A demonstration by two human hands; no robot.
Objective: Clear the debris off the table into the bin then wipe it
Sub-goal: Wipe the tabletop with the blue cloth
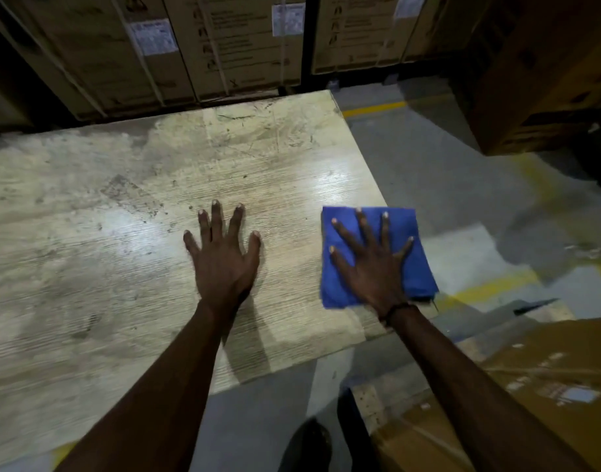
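Observation:
A worn, light wood-grain table [122,233] fills the left and middle of the head view, stained and scuffed, with small dark specks scattered on it. A folded blue cloth [411,240] lies at the table's right edge, partly hanging over it. My right hand [372,264] presses flat on the cloth with the fingers spread. My left hand [224,253] rests flat on the bare tabletop to the left of the cloth, fingers spread, holding nothing. No bin is in view.
Tall cardboard boxes [224,46] stand close behind the table's far edge. More boxes sit at the upper right [547,80] and lower right [530,386]. Grey floor with yellow lines [374,110] lies to the right of the table. A dark shoe [309,444] shows below.

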